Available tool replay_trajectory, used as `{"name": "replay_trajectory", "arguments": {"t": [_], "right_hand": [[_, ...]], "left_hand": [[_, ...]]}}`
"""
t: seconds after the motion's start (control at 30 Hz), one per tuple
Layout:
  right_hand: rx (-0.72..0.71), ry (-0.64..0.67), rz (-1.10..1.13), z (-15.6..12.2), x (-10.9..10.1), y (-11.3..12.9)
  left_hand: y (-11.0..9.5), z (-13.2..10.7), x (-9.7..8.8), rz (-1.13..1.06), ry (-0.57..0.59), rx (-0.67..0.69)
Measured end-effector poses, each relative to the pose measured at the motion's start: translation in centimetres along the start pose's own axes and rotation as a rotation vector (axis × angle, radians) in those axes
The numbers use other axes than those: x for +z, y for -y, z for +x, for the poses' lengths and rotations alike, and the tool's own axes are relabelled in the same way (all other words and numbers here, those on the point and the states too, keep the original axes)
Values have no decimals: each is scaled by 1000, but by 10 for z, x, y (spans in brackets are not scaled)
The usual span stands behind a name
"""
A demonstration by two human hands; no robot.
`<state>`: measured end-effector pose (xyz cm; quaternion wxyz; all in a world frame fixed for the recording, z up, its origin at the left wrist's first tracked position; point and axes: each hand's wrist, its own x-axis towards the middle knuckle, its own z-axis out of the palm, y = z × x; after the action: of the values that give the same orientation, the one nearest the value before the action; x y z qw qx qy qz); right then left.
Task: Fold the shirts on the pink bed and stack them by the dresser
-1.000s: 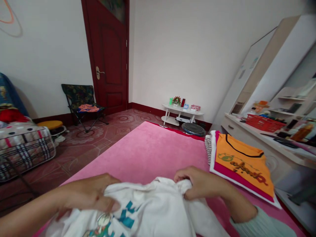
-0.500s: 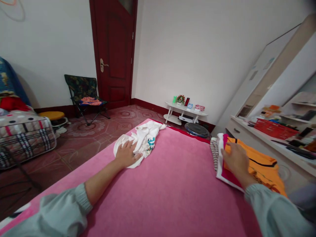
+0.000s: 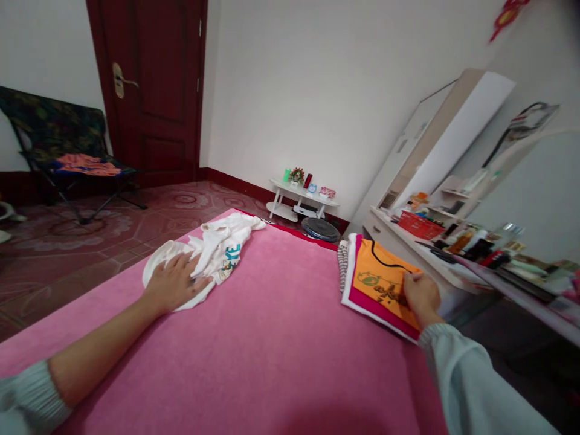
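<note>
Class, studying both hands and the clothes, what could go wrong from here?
The crumpled white fabric shirt with teal lettering lies near the left edge of the soft pink cover; an outward push from the left hand might send it off.

The right hand touches the folded orange shirt, stacked on flat magenta cloth; a sideways tug could skew or crease both.

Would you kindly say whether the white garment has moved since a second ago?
Yes: against the pink cover, the white garment has moved forward and left, toward the cover's far corner, partly under the left hand.
</note>
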<state>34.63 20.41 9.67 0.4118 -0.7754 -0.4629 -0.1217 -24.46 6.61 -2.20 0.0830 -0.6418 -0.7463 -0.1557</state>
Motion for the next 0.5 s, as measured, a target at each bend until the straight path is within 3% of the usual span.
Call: {"name": "replay_trajectory", "arguments": {"t": [0.07, 0.17, 0.23, 0.33, 0.43, 0.5], "right_hand": [[-12, -54, 132, -17, -14, 40], [-250, -49, 551, -76, -44, 100], [-329, 105, 744, -136, -67, 125], [-439, 383, 862, -230, -97, 134], [-618, 815, 796, -285, -116, 124], [-679, 984, 706, -289, -120, 121]], "left_hand": [[0, 1, -5, -43, -40, 17], [-4, -1, -17, -119, -190, 63], [-12, -7, -28, -189, -293, 116], [-38, -27, -49, -370, -317, 225], [-77, -53, -68, -552, -155, 334], [-102, -68, -76, -606, 5, 387]]}}
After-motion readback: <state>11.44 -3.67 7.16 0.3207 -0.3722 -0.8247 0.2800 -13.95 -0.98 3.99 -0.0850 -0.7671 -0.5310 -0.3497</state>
